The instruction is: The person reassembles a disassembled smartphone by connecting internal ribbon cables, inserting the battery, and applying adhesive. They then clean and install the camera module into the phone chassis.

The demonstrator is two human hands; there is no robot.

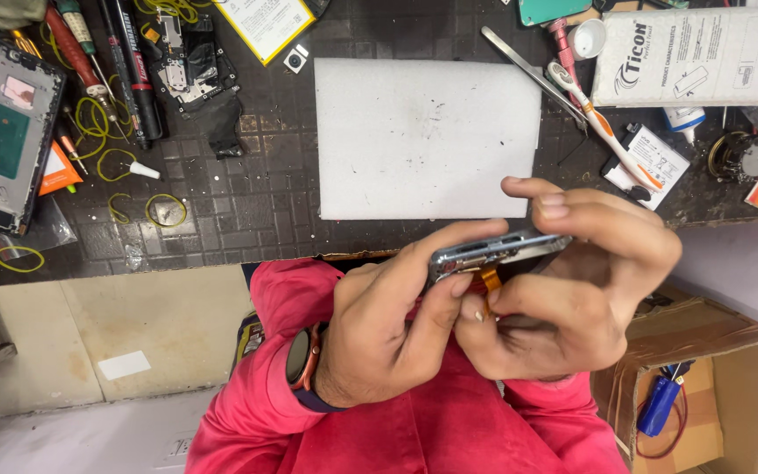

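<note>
Both hands are bunched up just below the middle of the frame, over the person's red-sleeved lap; the left hand is wrapped around one end of a silvery phone frame held edge-on, fingers curled tight on it; the right hand grips the other end, with thumb and finger pinched on a little orange flex strip hanging off the frame's underside. There's a dark watch on the left wrist. Further out, a white foam pad sits on the dark worktop right above the hands; a toothbrush and tweezers lie to the upper right; a stripped phone chassis is far left, with yellow rubber bands scattered near it; an open cardboard box is lower right.
</note>
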